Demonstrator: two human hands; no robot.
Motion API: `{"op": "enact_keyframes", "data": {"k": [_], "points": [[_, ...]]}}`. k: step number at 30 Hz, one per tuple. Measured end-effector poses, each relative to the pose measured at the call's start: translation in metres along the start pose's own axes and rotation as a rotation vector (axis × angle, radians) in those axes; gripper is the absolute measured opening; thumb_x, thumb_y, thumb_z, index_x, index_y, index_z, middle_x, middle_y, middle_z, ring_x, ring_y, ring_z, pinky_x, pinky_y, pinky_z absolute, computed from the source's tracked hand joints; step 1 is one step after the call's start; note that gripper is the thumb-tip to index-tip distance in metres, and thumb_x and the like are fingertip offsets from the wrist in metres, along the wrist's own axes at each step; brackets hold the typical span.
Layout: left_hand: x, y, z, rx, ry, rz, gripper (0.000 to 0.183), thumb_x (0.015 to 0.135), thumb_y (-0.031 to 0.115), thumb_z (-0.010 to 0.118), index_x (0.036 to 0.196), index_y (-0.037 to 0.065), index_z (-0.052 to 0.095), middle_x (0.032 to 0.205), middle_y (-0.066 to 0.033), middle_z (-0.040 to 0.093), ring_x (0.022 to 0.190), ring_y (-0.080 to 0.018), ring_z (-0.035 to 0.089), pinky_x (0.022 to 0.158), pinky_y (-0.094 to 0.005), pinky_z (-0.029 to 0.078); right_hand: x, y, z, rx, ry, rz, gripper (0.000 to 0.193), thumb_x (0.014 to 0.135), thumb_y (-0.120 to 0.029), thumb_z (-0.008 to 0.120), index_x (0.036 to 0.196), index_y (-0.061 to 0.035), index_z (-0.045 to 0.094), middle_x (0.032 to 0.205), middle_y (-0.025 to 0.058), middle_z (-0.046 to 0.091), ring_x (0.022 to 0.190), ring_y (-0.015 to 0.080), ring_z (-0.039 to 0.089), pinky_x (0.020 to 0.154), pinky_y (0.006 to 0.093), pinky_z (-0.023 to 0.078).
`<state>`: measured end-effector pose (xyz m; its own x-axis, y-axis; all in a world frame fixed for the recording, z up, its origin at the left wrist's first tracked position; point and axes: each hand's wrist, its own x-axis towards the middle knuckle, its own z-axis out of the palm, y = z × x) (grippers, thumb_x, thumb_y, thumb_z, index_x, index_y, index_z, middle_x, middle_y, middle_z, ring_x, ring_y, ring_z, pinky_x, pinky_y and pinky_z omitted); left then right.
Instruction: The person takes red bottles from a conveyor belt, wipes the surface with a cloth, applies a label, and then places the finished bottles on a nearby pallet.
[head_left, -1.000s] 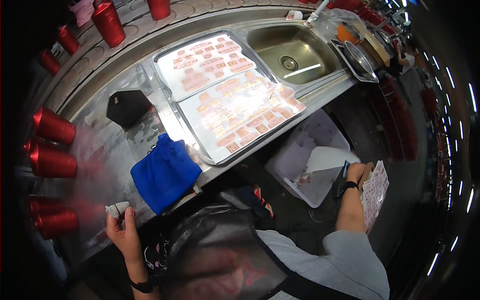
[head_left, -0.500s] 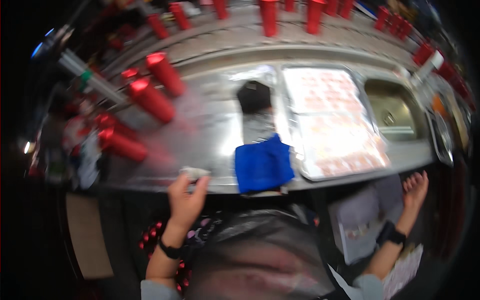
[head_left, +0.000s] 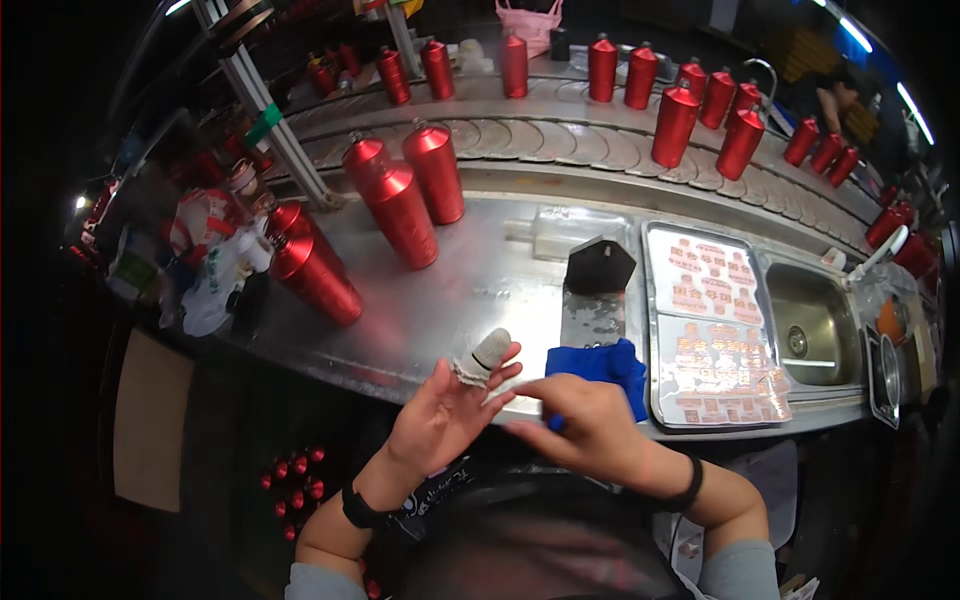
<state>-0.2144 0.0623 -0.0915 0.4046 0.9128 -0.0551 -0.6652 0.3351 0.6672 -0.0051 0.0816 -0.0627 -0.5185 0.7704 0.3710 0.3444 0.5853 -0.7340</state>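
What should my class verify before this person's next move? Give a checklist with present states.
1. Grey-white tubular fabric finger cover on the bare left hand: ok.
2. Bare right hand empty: cannot tell; curled fingers hide its palm.
3. Soft blue fabric cloth lying flat: not ok, rumpled.
4. Rectangular red-and-white printed sheets on the rectangular metal tray: ok.
5. Red metallic cylindrical bottles on the flat steel counter upright: ok.

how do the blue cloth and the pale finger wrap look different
The blue cloth is vivid blue; the pale finger wrap is greyish white with a dark band. The blue cloth is larger and lies on the counter, while the pale finger wrap covers a finger of the left hand. The right hand partly hides the blue cloth, not the pale finger wrap. Both look like fabric.
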Motion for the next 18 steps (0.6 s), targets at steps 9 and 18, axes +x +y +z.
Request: {"op": "enact_keyframes", "data": {"k": [9,18], "points": [[-0.002,-0.012,-0.004,-0.217,-0.066,-0.021,0.076,0.1,0.061,0.028,0.154,0.007,0.024,0.16,-0.0066,0.025,0.146,-0.0228,0.024,0.12,-0.0411,0.017,0.029,0.013,0.049,-0.212,0.107,-0.191,0.018,0.076,-0.007,0.072,0.078,-0.0058,0.053,0.062,0.0091,0.055,0.053,0.0286,0.058,0.047,0.0374,0.044],[0.002,-0.01,-0.028,0.327,-0.004,0.26,0.075,0.102,0.055,0.031,0.15,-0.002,0.026,0.158,-0.0122,0.019,0.145,-0.021,0.022,0.118,-0.0376,0.019,0.056,-0.012,0.041,-0.194,0.22,-0.209,0.02,0.075,-0.012,0.076,0.089,-0.0073,0.062,0.068,0.0069,0.059,0.053,0.0249,0.061,0.047,0.0354,0.047]]}}
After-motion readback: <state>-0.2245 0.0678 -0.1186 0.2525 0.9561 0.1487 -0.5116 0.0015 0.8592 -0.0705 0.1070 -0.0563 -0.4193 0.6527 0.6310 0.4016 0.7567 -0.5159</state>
